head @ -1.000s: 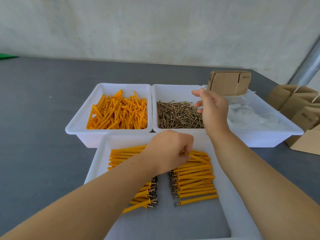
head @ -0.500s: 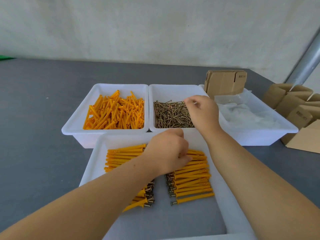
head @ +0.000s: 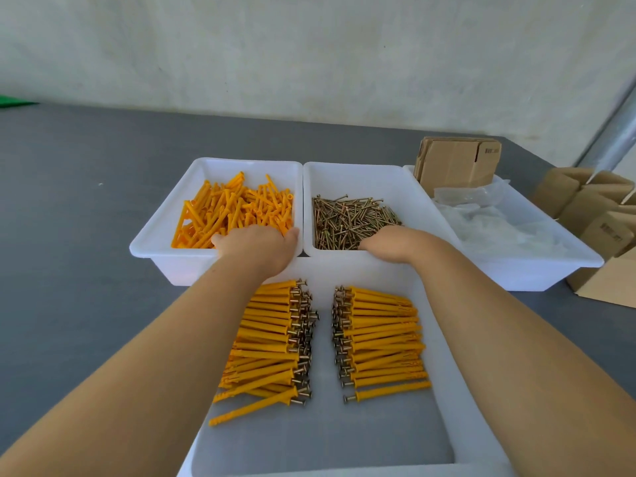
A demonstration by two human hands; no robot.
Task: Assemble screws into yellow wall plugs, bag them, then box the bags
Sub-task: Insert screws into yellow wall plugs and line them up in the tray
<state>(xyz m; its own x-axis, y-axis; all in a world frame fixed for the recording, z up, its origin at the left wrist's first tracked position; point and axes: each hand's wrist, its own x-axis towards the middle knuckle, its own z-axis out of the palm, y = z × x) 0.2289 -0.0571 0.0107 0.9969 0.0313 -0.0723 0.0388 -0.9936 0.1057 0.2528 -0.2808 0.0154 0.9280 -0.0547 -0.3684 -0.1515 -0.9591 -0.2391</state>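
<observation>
My left hand (head: pixel 256 247) is reaching over the near rim into the bin of loose yellow wall plugs (head: pixel 237 210); its fingers are dipping out of sight among the plugs, so I cannot tell whether they are holding one. My right hand (head: pixel 395 243) is reaching into the bin of screws (head: pixel 351 220), fingers likewise hidden in the pile. Nearer me, the white tray (head: pixel 457 390) is holding two rows of assembled plugs (head: pixel 382 339), screw heads facing the middle. Farther right, a third bin (head: pixel 537 266) is holding clear plastic bags (head: pixel 495 222) and flat cardboard boxes (head: pixel 454 163), all on the grey worktop (head: pixel 86 235).
</observation>
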